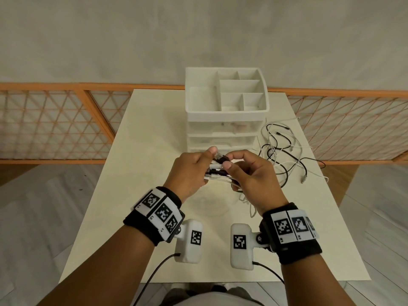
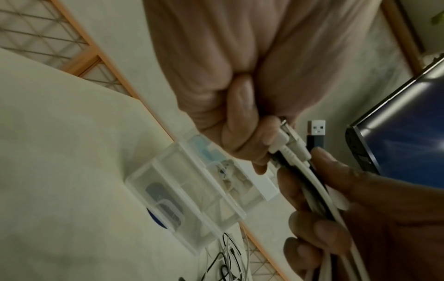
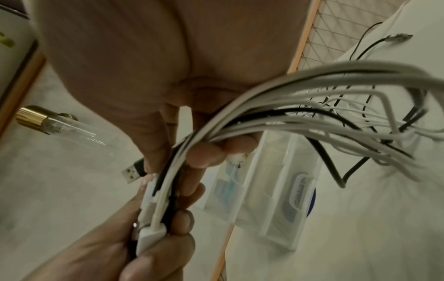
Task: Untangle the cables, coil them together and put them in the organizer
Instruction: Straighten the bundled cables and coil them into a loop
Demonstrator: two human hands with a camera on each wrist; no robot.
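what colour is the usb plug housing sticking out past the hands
Black housing with a silver metal tip, on the USB plug; clearest in the left wrist view.

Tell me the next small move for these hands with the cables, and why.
Probably draw the right hand back along the cables while the left hand holds the gathered plug ends. The plugs are bunched between both hands, but the far lengths still lie looped and crossed on the table.

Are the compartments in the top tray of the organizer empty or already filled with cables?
Empty: the organizer top tray shows only bare white dividers; the cables lie beside it and in both hands.
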